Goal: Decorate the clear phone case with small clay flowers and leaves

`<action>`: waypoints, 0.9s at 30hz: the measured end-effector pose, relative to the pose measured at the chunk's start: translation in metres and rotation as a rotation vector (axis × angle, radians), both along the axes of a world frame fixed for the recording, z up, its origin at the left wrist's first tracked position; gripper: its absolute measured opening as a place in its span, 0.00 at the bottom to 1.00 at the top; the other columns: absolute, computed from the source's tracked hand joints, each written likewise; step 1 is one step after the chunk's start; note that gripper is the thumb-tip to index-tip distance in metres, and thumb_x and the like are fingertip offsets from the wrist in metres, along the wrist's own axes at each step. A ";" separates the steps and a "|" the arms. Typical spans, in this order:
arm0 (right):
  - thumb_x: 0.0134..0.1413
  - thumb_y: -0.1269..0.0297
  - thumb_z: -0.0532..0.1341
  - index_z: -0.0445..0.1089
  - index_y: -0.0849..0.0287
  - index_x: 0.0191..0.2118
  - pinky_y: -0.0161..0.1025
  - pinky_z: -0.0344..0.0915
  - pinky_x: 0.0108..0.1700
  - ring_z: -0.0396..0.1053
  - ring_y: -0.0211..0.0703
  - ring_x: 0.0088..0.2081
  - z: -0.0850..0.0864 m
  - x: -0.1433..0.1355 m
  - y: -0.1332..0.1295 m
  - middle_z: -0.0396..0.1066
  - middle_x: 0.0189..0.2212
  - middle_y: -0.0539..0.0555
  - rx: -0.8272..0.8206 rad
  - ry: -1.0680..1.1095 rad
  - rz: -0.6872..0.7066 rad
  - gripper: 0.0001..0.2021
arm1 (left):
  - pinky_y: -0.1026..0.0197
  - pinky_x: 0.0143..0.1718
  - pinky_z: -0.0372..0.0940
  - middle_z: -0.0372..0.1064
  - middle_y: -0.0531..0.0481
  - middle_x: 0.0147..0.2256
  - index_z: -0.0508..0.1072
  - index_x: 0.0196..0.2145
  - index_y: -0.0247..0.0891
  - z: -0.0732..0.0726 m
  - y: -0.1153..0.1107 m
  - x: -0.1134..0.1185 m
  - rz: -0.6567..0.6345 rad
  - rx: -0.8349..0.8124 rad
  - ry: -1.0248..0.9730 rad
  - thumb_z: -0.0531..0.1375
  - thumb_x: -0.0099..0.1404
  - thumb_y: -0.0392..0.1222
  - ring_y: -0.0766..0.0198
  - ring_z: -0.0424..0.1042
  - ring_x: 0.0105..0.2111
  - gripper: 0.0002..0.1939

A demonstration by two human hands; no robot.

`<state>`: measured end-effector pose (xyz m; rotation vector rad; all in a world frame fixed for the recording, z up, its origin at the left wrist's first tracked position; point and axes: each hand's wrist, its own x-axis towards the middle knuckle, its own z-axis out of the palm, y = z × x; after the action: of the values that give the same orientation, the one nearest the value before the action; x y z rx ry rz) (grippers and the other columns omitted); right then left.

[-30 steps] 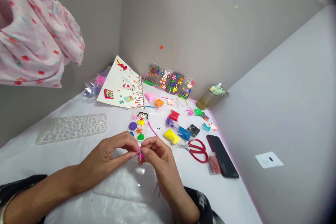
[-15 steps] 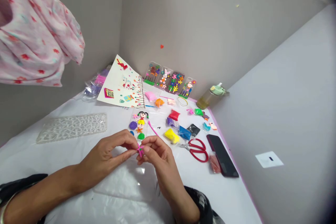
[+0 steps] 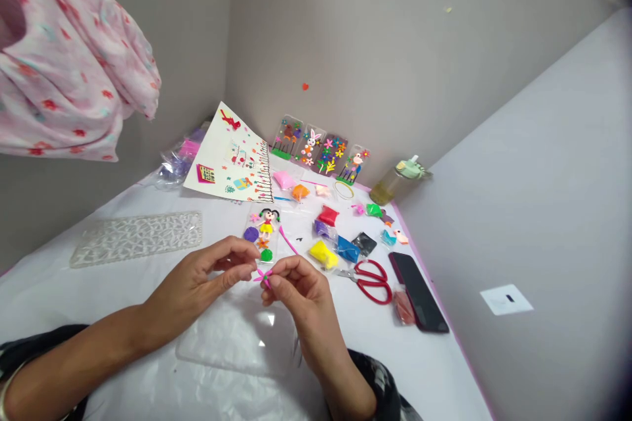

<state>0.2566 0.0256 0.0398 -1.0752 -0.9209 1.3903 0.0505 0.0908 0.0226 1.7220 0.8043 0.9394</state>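
A small pink clay flower with a green centre is pinched between the thumb and fingers of my right hand. Just left of it, my left hand has its thumb and index finger parted, the thumb tip close to a petal; nothing shows between them. Beneath both hands lies a clear plastic sheet or case. Beyond them is a clear phone case with a clay girl figure in a yellow skirt, plus purple, orange and green clay pieces. A pink clay tool lies beside that case.
Red-handled scissors and a black phone lie to the right. Several clay packets, among them a yellow one, sit mid-table. Decorated cases lean on the wall near a bottle. A lattice-patterned clear case lies left.
My left thumb and index finger have let go of the flower and moved slightly up and away to the left. The flower stays in my right hand, turned a little.
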 end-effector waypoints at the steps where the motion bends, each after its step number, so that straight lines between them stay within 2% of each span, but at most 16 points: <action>1: 0.55 0.49 0.82 0.80 0.56 0.37 0.36 0.74 0.39 0.77 0.38 0.31 0.001 0.000 0.000 0.80 0.30 0.48 0.004 -0.011 0.000 0.18 | 0.64 0.49 0.78 0.83 0.55 0.42 0.83 0.45 0.49 0.003 0.000 0.000 -0.019 -0.024 -0.013 0.67 0.77 0.49 0.61 0.83 0.43 0.06; 5: 0.56 0.48 0.81 0.80 0.56 0.36 0.36 0.74 0.38 0.76 0.39 0.31 0.002 -0.001 -0.001 0.80 0.29 0.48 0.016 -0.032 0.001 0.18 | 0.62 0.48 0.78 0.83 0.55 0.39 0.85 0.42 0.48 0.011 -0.001 0.001 -0.092 -0.070 -0.044 0.68 0.75 0.48 0.60 0.83 0.42 0.06; 10: 0.57 0.48 0.80 0.80 0.56 0.37 0.36 0.73 0.38 0.75 0.38 0.30 0.001 -0.001 -0.001 0.79 0.28 0.48 0.026 -0.044 0.006 0.18 | 0.64 0.48 0.75 0.81 0.56 0.38 0.85 0.41 0.49 0.006 0.000 -0.002 -0.131 -0.042 -0.028 0.67 0.77 0.45 0.63 0.80 0.40 0.06; 15: 0.55 0.48 0.81 0.80 0.55 0.37 0.36 0.72 0.38 0.74 0.38 0.30 0.002 -0.002 -0.001 0.78 0.28 0.47 0.022 -0.042 0.016 0.18 | 0.65 0.47 0.75 0.80 0.56 0.39 0.85 0.42 0.48 0.000 0.002 -0.003 -0.133 0.009 -0.014 0.67 0.77 0.45 0.63 0.80 0.41 0.06; 20: 0.50 0.50 0.83 0.79 0.56 0.35 0.36 0.69 0.36 0.71 0.38 0.29 0.004 -0.004 -0.001 0.76 0.27 0.46 -0.001 -0.045 0.025 0.19 | 0.62 0.47 0.75 0.80 0.55 0.38 0.84 0.41 0.47 0.004 -0.004 0.001 -0.089 -0.026 -0.009 0.66 0.77 0.47 0.60 0.80 0.41 0.07; 27: 0.55 0.50 0.80 0.80 0.55 0.37 0.38 0.70 0.38 0.71 0.40 0.31 0.007 -0.004 -0.002 0.76 0.30 0.48 0.010 -0.072 0.012 0.16 | 0.59 0.47 0.76 0.80 0.53 0.37 0.84 0.40 0.46 0.010 -0.008 0.003 -0.065 -0.038 0.001 0.66 0.76 0.49 0.58 0.80 0.40 0.09</action>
<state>0.2526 0.0241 0.0464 -1.1201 -0.9860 1.3629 0.0534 0.0832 0.0322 1.7057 0.7582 0.8744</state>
